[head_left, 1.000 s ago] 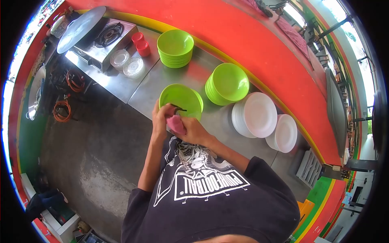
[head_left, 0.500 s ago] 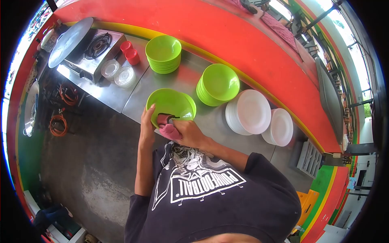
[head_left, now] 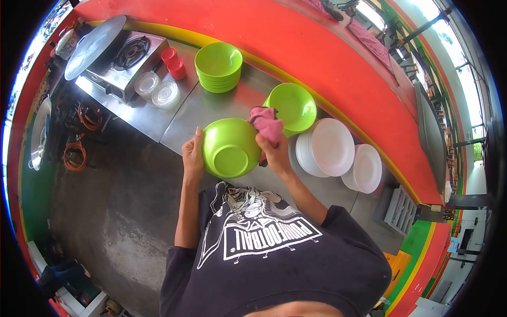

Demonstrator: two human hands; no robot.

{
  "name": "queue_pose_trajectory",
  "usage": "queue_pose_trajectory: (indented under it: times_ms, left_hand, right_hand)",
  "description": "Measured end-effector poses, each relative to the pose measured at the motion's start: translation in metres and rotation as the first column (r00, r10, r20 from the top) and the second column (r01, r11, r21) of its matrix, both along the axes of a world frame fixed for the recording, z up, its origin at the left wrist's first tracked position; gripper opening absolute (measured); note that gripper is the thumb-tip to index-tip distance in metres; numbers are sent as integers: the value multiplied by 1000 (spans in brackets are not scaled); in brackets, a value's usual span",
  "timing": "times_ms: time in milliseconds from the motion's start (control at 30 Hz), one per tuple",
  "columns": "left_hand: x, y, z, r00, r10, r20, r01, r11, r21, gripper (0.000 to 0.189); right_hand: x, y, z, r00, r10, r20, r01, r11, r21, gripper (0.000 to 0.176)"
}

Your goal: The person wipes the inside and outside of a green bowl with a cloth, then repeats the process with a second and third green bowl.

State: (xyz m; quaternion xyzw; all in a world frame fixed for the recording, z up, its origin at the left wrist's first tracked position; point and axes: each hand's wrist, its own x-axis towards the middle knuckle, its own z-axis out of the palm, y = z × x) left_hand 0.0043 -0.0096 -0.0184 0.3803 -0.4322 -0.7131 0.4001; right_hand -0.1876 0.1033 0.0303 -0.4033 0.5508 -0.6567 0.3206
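Note:
A green bowl (head_left: pixel 228 141) is tipped so that its outer side and round foot face me. My left hand (head_left: pixel 193 154) is closed on its left rim, the thumb pointing up along the side. At the bowl's right edge, my right hand (head_left: pixel 274 156) grips a pink cloth (head_left: pixel 268 126) that bunches above the fingers. Behind the cloth stands a stack of green bowls (head_left: pixel 293 107), partly hidden. Another stack of green bowls (head_left: pixel 219 66) is farther back on the steel counter (head_left: pixel 182 119).
Right of the bowls are two stacks of white plates (head_left: pixel 331 148) (head_left: pixel 363 168). At left are a gas stove (head_left: pixel 124 63), red cups (head_left: pixel 176 67) and clear lidded containers (head_left: pixel 166 94). A red wall (head_left: pixel 222 21) runs behind the counter; a grey rack (head_left: pixel 402 208) is at right.
The bowl has turned from showing its inside to showing its underside. My right hand has moved right with the cloth, from inside the bowl to its outer right edge.

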Motion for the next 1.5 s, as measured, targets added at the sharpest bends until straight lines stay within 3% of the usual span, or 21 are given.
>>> queue_pose_trajectory:
  times_ms: [33,100,233,333,367,433,500,600,633,733,767,867,967,1033,1100,1200,1300,1333,1367,1467,1500]
  left_hand:
    - [-1,0,-2,999,-12,38,12,1000,1,51]
    - [-12,8,19,994,-29,108,28,1000,10,51]
    - [-11,8,10,949,-220,226,260,951,-168,49]
    - [-12,4,17,953,-220,207,249,960,-131,49]
    - [-15,4,23,972,-175,155,190,978,-87,50]
    - [-20,3,21,998,-57,35,57,998,-6,50]
    - [-23,8,15,991,85,-106,-72,990,122,50]
    - [-38,19,5,945,312,-97,-277,924,265,50]
    - [-44,24,6,924,369,-102,-324,895,308,51]
    - [-45,24,1,928,358,-103,-314,900,303,51]
    - [-45,22,-1,933,348,-93,-313,910,272,51]
    - [-47,19,0,942,327,-76,-307,930,204,51]
    - [-45,17,12,946,316,-71,-299,937,182,51]
    - [-38,16,16,955,292,-51,-279,944,173,51]
    - [-26,12,16,986,162,-24,-159,981,107,51]
    - [-15,7,20,999,-22,36,19,997,78,51]
    - [-15,2,19,984,-160,73,153,984,90,51]
    - [-14,1,18,977,-199,80,191,977,96,51]
    - [-12,-1,17,975,-211,72,206,976,71,51]
    - [-9,-5,22,978,-199,66,196,979,57,51]
    - [-12,-1,30,990,-136,45,133,990,52,52]
  right_hand:
    - [3,-2,-2,994,23,-110,-32,996,-81,46]
    - [0,-4,-9,837,87,-540,-136,989,-52,57]
    - [5,-14,7,680,141,-719,-202,979,0,45]
    - [1,-15,-9,836,131,-533,-157,988,-4,41]
    - [2,-14,-16,852,39,-522,-77,996,-53,39]
    - [11,-11,-30,992,-30,-122,27,999,-25,42]
    - [17,-6,-43,982,-57,181,61,998,-14,51]
    - [36,-6,-47,975,-190,117,202,974,-102,52]
    - [52,-5,-34,950,-186,251,228,962,-148,47]
    - [56,9,-26,997,-41,-67,38,998,-53,42]
    - [46,10,-22,854,-94,-511,61,995,-81,38]
    - [38,1,-22,712,-165,-683,64,983,-170,38]
    - [30,-9,-32,814,-179,-552,70,975,-213,38]
    - [32,-16,-35,984,-116,-139,98,987,-129,39]
    - [20,-26,-35,996,-64,67,70,995,-77,39]
    - [-2,-34,-18,968,220,-124,-205,971,121,39]
    - [-4,-39,19,699,406,-588,-404,903,142,44]
    - [-3,-40,25,560,438,-703,-459,871,177,45]
    - [-5,-41,25,536,439,-721,-482,860,165,43]
    - [-2,-40,1,859,218,-464,-247,969,-1,43]
    - [-2,-36,-2,952,216,-215,-197,975,108,38]
